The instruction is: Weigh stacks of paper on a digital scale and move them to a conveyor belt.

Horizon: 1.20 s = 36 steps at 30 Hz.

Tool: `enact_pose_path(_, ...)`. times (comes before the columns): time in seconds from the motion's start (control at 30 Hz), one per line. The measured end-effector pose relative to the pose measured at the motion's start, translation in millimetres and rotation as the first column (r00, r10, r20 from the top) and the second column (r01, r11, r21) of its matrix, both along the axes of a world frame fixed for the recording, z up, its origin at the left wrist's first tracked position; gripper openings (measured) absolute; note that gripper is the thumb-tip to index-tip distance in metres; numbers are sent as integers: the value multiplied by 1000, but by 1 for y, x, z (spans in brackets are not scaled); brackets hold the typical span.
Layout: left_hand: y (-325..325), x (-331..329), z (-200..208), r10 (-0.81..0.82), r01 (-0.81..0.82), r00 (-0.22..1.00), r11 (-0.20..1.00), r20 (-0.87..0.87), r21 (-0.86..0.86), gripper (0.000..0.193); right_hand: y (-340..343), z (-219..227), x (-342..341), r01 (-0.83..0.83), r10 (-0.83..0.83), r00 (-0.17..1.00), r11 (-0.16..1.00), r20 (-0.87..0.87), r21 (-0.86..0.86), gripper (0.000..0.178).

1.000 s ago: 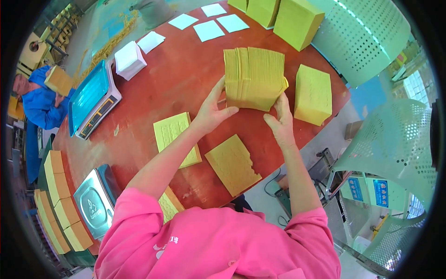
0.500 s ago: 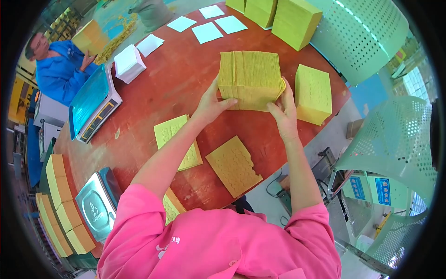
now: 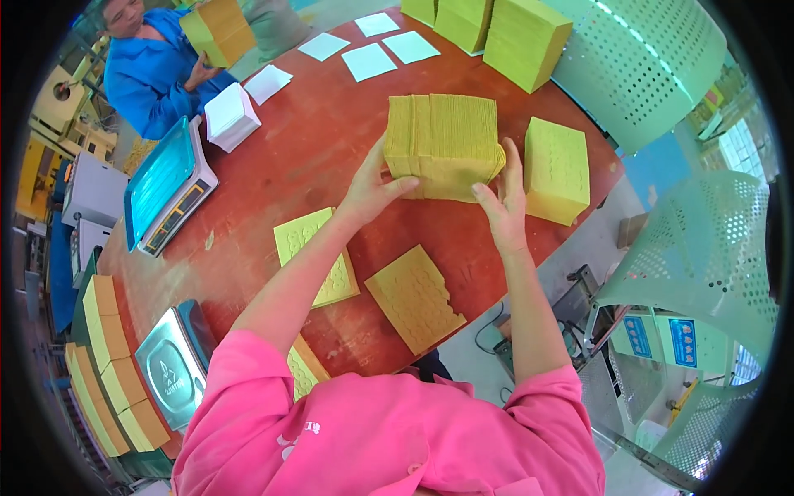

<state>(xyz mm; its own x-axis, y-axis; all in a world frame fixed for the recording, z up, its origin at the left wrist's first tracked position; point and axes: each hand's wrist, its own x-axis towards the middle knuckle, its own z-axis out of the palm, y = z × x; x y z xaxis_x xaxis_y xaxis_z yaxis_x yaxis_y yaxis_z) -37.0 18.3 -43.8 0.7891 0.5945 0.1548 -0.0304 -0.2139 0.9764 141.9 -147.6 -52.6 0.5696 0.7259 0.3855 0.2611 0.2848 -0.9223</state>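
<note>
Between my hands, a thick stack of yellow paper sheets (image 3: 442, 145) stands on edge on the red table, its many layered edges facing up. My left hand (image 3: 372, 183) grips the stack's left end, thumb on the near face. At the right end my right hand (image 3: 506, 198) presses with its fingers on the side and its thumb near the lower corner, where some sheets fan out slightly. Just right of it stands another yellow paper block (image 3: 557, 169) with an embossed face. Closer to me lie a thin embossed yellow stack (image 3: 318, 256) and a torn-edged yellow sheet (image 3: 416, 299).
Tall yellow paper blocks (image 3: 527, 43) stand at the far edge beside a perforated green guard (image 3: 641, 66). White sheets (image 3: 369, 61) and a white stack (image 3: 231, 117) lie farther off. Two scales (image 3: 169, 186) sit leftward. A person in blue (image 3: 153, 70) holds a yellow bundle (image 3: 217, 33).
The person in blue has moved right and nearer the table with the yellow bundle. My hands and the stack between them have hardly shifted.
</note>
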Motion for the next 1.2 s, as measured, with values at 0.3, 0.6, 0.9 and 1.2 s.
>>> enact_pose_path(0.3, -24, 8, 62, 266, -262, 964, 959, -24, 108, 48, 8, 83, -17, 331, -113, 897, 813, 428, -480, 43)
enact_pose_path(0.6, -74, 21, 20, 402, -377, 791, 914, -461, 149, 69, -14, 24, 47, -41, 34, 999, 751, -24, -659, 51)
enact_pose_path(0.9, -73, 3, -12, 439, -492, 818, 869, -372, -56, 41, -30, 17, 59, -190, 72, 975, 765, -211, -615, 60)
enact_pose_path(1.2, -95, -42, 87, 503, -452, 864, 769, 8, 452, 30, -29, 42, 0, -428, 238, 620, 901, -747, -68, 54)
